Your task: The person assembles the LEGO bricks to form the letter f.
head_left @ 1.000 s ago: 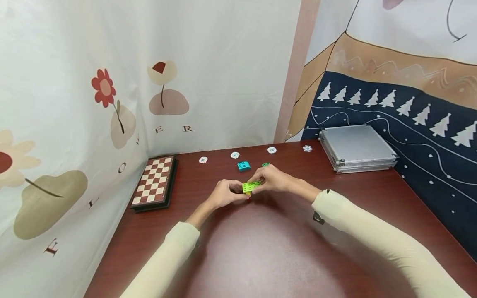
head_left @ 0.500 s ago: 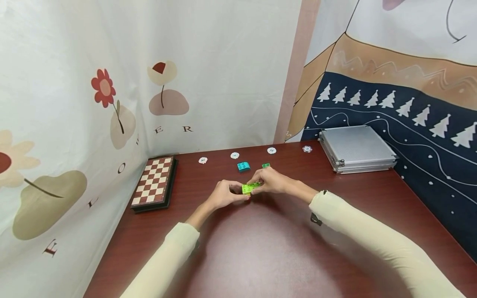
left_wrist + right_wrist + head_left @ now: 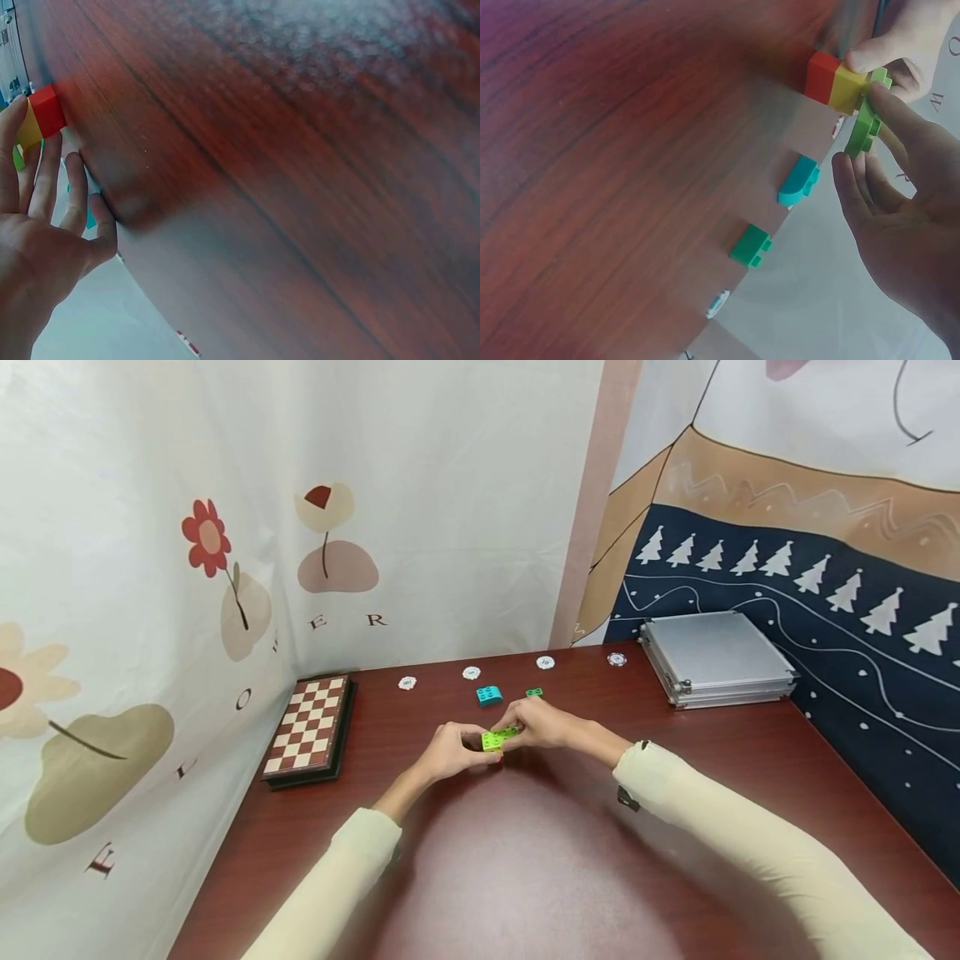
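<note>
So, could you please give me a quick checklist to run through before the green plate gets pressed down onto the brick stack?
1. Left hand holds the red and yellow stack: ok.
2. Right hand pinches the green plate: ok.
3. Plate fully seated on the stack: not ok, it is tilted against the yellow end.
4. Studs lined up: cannot tell.
5. Teal brick and small green brick lie apart from the hands: ok.
6. Stack steadied against the table: ok; its red end sits against the wood.
</note>
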### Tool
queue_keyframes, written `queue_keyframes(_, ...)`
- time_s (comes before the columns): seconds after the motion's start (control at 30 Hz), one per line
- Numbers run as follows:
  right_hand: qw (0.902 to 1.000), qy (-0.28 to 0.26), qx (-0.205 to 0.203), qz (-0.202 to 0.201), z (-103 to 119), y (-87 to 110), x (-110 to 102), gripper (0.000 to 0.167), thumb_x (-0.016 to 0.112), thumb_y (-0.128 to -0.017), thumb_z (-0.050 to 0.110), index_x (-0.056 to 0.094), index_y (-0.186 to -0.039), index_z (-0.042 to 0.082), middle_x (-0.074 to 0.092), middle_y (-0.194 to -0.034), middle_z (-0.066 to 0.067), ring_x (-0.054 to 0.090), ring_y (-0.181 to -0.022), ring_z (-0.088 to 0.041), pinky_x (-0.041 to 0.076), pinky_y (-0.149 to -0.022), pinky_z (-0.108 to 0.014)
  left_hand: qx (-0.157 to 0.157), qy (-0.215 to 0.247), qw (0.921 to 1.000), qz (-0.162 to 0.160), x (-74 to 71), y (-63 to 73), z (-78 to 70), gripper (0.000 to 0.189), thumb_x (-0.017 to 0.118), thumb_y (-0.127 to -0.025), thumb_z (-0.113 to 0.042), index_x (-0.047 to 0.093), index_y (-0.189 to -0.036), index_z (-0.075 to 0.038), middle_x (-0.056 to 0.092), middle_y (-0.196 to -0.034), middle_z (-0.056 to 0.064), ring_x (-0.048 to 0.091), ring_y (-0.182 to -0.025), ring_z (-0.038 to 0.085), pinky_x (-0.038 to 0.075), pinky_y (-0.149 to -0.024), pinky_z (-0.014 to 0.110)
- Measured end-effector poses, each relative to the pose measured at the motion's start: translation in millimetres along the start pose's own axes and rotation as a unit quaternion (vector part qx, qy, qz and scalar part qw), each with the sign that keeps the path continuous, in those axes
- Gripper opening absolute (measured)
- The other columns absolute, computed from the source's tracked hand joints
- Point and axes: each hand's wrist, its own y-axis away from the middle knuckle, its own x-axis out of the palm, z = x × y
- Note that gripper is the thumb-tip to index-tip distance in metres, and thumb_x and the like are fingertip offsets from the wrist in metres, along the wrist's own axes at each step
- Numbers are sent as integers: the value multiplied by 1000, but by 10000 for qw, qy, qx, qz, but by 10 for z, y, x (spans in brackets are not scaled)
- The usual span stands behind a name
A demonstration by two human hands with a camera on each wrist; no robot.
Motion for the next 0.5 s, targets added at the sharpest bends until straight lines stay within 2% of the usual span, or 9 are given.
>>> queue_keyframes(0.2,9998,49,79,161,-14,-24,-12,28,85,-89,18,81,-114,7,75,-98,-5,54,-76,-11,47,-67,-19,-7,-19,10000,6,1,-1,8,27,91,-82,-31,81,-105,-19,77,-87,-6,71,-79,12,55,-65,26)
queue_keyframes(0.4,9999,54,85,94,-10,25,-26,28,86,-88,16,81,-113,7,76,-100,-6,60,-80,-17,49,-68,-20,57,-44,10000,-4,1,-5,14,29,91,-82,-31,81,-106,-18,77,-90,-7,70,-81,10,54,-65,25)
queue_keyframes(0.5,9999,53,85,88,0,35,-29,28,86,-88,16,81,-114,7,76,-100,-5,59,-79,-15,49,-68,-20,91,-81,9999,-13,-2,-2,2,29,91,-82,-31,81,-106,-18,77,-90,-7,69,-80,9,54,-64,25)
